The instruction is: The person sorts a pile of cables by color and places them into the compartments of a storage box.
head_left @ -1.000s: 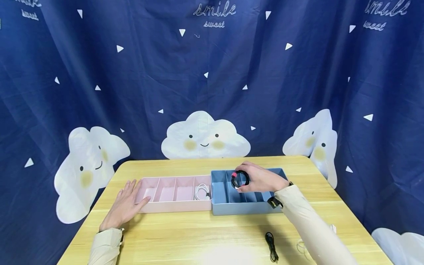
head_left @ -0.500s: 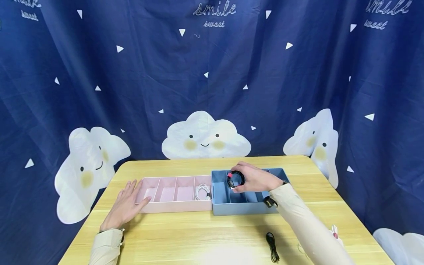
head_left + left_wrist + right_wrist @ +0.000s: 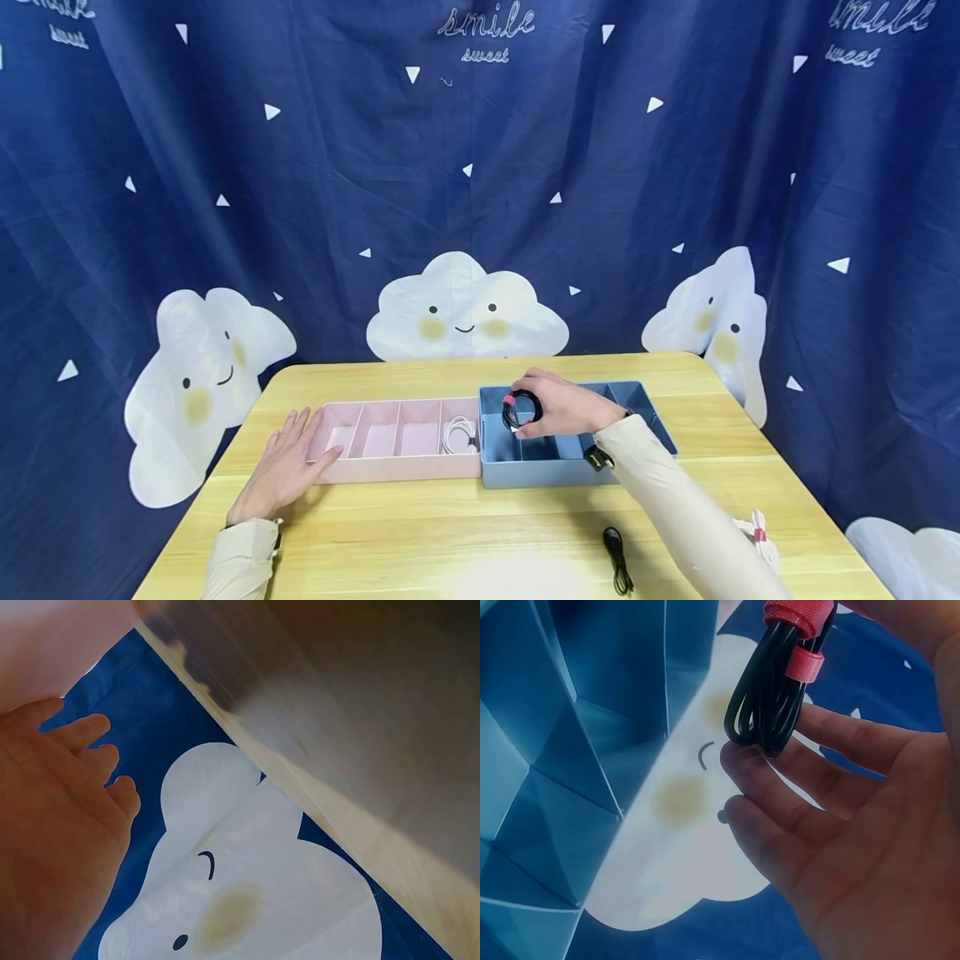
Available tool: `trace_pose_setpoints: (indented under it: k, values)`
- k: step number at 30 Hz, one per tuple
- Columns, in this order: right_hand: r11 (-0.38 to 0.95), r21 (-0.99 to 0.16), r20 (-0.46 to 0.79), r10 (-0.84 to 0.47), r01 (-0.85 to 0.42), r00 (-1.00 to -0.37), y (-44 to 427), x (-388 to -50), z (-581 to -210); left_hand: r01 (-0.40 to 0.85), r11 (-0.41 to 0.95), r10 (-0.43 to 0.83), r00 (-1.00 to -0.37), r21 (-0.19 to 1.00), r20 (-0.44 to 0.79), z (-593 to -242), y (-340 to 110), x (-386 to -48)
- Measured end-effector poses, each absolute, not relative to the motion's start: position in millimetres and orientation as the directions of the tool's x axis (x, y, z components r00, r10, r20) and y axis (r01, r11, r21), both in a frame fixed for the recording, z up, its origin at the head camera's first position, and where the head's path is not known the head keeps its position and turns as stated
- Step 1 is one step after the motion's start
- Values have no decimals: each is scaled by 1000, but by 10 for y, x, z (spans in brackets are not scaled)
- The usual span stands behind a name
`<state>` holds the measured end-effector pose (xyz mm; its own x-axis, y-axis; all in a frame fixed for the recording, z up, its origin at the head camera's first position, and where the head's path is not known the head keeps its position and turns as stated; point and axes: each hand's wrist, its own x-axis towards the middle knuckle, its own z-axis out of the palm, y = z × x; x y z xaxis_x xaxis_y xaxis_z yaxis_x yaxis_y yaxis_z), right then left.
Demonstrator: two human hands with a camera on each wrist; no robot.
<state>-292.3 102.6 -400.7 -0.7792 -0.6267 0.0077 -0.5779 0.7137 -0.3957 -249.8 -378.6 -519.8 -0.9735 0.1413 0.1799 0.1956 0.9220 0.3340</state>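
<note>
My right hand (image 3: 566,404) pinches a coiled black cable (image 3: 522,410) with pink straps above the left part of the blue divided box (image 3: 547,475). In the right wrist view the cable coil (image 3: 769,697) hangs from the fingers of that hand (image 3: 855,795), beside the blue box (image 3: 622,750). My left hand (image 3: 277,471) rests on the left end of the pink divided box (image 3: 397,469), its fingers spread and the thumb over the front edge. The left wrist view shows this hand (image 3: 64,817) against the pink box (image 3: 60,645). A white coiled cable (image 3: 458,435) lies in the pink box's rightmost compartment.
A black cable bundle (image 3: 618,560) lies on the wooden table (image 3: 420,542) in front of the blue box. To its right a white cable with a pink strap (image 3: 761,537) lies near my right sleeve. A dark blue curtain (image 3: 465,208) hangs behind the table.
My right hand has moved left above the blue box with the black cable, showing more of the box's right end and the white cable on the table. My left hand has stayed in place.
</note>
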Motion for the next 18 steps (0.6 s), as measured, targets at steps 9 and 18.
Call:
trace_pose_setpoints:
  k: [9,18]
  values:
    - [718,-376,-8,-635,-586,-773,950,-2961,-4093,201,924,144,-971,326,189,-5211,-3791,-2502]
    - [746,-379,-56,-609,-547,-791,882,-2957,-4119,201,921,144,-972,334,187,-5188,-3776,-2482]
